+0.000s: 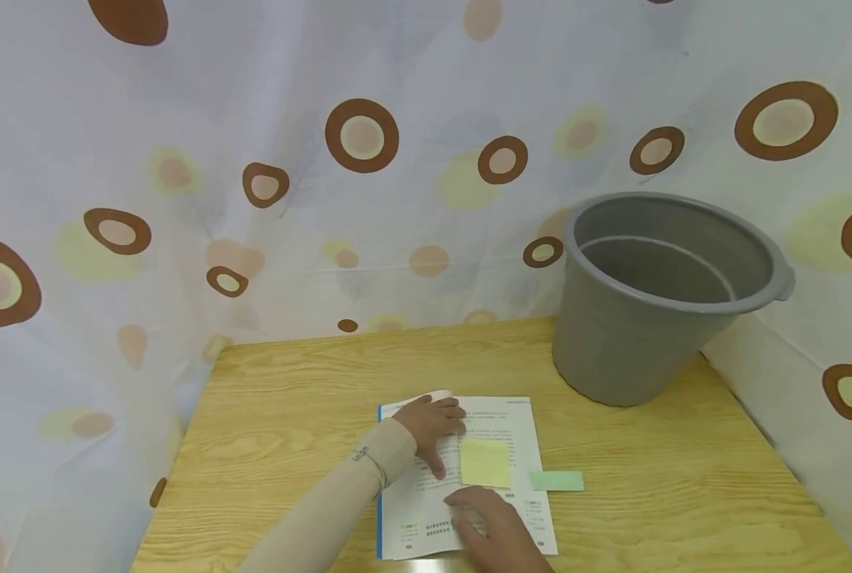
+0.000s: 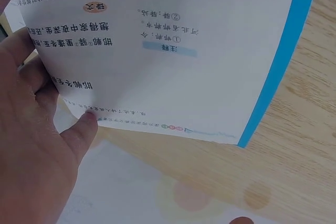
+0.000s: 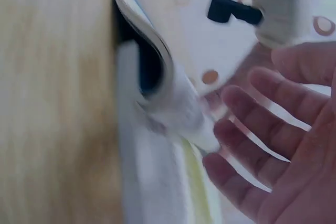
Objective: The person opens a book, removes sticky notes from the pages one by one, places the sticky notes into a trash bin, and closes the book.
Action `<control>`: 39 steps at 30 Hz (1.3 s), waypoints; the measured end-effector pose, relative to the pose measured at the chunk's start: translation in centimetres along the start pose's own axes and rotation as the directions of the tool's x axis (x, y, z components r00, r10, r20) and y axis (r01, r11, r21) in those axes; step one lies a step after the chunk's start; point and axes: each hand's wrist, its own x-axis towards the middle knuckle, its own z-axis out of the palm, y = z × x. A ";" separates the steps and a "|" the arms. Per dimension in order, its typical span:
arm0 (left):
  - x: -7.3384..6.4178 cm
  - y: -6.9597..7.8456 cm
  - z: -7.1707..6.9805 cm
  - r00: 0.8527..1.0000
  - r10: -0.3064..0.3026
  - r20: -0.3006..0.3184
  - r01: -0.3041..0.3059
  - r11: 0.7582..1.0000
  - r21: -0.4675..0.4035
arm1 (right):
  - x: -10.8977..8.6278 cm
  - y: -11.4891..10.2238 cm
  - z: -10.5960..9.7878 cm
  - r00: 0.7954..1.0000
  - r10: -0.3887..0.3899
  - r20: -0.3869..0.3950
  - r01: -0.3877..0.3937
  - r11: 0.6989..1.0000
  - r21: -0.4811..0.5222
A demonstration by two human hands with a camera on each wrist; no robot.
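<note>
An open book [image 1: 414, 517] with printed pages and a blue cover edge lies on the wooden table. Across the upper part of its left page, near the fold, rests my left hand [image 1: 431, 430], fingers spread. In the left wrist view, a finger [image 2: 81, 132] of that hand lies at the page's edge. My right hand [image 1: 493, 529] is over the lower middle of the book, its fingers loosely extended and holding nothing. A yellow sticky note [image 1: 486, 463] is on the right page. A green sticky strip [image 1: 558, 481] juts out past that page's right edge.
A large grey bucket [image 1: 615, 342] stands at the back right of the table [image 1: 289, 398]. Behind the table hangs a pale curtain [image 1: 411, 199] with brown ring patterns, which also covers both sides.
</note>
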 end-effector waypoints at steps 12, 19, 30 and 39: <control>-0.1 0.2 -0.4 1.000 -0.003 0.023 0.003 1.000 -0.007 | -0.3 -0.4 -3.1 0.934 -0.015 -0.357 -0.044 0.987 -0.157; 0.1 0.4 -0.6 1.000 -0.004 0.030 0.005 1.000 -0.029 | -0.5 0.2 -4.2 0.919 0.007 -0.395 -0.083 0.981 -0.176; 0.1 0.0 -0.4 1.000 0.013 0.011 -0.012 0.997 -0.074 | -0.7 1.7 -5.9 0.923 0.127 -0.364 -0.208 0.959 -0.192; -0.1 0.1 -0.8 1.000 0.001 0.031 0.001 0.998 -0.062 | -0.8 2.3 -5.9 0.928 0.153 -0.339 -0.223 0.959 -0.177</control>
